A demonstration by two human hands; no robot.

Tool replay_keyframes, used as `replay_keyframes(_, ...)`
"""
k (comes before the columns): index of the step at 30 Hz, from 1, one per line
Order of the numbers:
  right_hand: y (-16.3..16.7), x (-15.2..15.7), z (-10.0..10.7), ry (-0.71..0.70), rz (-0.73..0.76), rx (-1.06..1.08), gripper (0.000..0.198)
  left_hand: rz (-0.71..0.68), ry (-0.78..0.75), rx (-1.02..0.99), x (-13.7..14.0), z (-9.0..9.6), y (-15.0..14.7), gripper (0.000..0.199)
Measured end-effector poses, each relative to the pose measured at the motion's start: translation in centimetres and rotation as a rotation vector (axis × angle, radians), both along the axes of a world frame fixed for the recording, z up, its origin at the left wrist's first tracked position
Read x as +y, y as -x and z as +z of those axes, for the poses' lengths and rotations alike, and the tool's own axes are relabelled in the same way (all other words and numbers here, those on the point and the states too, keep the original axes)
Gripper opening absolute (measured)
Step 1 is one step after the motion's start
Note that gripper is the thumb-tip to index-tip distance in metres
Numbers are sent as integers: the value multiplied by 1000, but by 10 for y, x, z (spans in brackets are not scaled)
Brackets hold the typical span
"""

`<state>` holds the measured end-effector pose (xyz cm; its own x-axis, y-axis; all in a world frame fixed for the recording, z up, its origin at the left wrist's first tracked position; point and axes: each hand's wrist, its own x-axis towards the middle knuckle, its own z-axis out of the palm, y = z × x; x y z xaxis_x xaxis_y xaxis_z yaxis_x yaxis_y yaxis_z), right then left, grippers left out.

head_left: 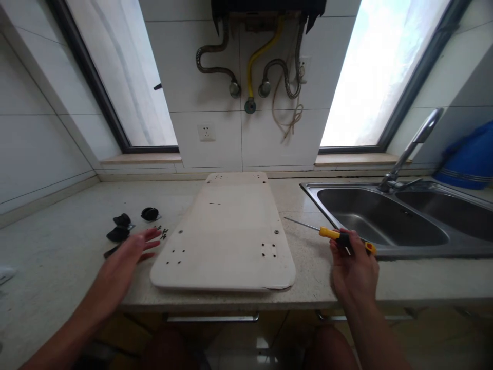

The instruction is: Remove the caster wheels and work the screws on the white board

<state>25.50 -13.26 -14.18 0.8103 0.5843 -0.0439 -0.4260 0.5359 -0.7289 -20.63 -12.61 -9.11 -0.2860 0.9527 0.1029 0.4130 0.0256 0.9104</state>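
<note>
My right hand (355,264) is wrapped round the yellow and black handle of a screwdriver (327,233), whose thin shaft points left toward a pale board (227,231). The board lies flat on the counter, with groups of small holes near its corners. On the left, my left hand (133,252) is open, fingers spread, beside a small cluster of dark screws (164,234). Several black casters lie about it: one caster (150,214) stands apart, another caster (118,234) is close to the wrist, and one is partly hidden behind the hand.
To the right a steel double sink (381,218) with a chrome faucet (410,146) is set in the counter (77,221). A blue bag-like item (468,156) sits beyond it. Hoses (254,56) and a socket (207,131) are on the tiled wall. Drawer handles (211,318) run below the counter edge.
</note>
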Motion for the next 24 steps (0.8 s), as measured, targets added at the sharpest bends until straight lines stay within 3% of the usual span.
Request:
replay_keyframes(4,6,-2,2,-26,98,-121,47,-123,313,-451,5,24,-57,58)
replay_keyframes(8,8,-2,0,-35,201,-238,47,-77,243,-634,7,31,-76,66)
replay_keyframes(14,14,1,-2,-39,256,-363,53,-8,111,-698,-4,4,-93,61)
replay_keyframes(17,19,1,0,-70,158,-414,51,22,39,-688,-13,-11,-117,60)
replay_keyframes(20,20,-2,9,-125,-37,-468,46,63,0,-687,-24,-21,-150,60)
replay_keyframes(24,16,-11,38,-204,-203,-577,39,127,-71,-687,-35,-29,-198,65)
